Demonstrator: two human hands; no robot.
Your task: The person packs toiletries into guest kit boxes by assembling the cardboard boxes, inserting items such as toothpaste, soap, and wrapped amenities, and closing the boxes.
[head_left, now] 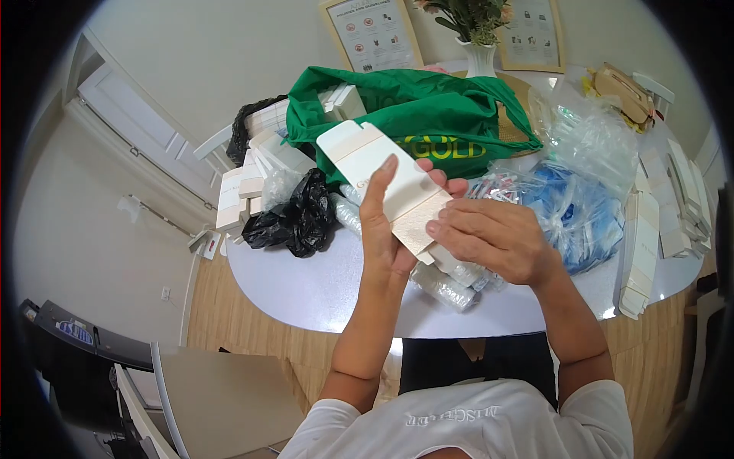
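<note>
A white and beige cardboard box (375,161), unfolded at its top flap, is held tilted above the table. My left hand (382,222) wraps round it, thumb on its printed face and fingertips showing at its far edge. The fingers of my right hand (493,237) are bent together against the patterned near end of the box. Beyond the hands lies a green cloth bag (413,115) with yellow lettering and white boxes inside. Rolled clear plastic packs (443,287) lie below the hands, partly hidden by them.
On the white table (298,294), a black plastic bag (294,218) and stacked boxes (233,195) stand left. Blue items in clear plastic (577,218) and flattened boxes (641,249) lie right. A vase (480,57) and framed signs (373,34) stand at the back.
</note>
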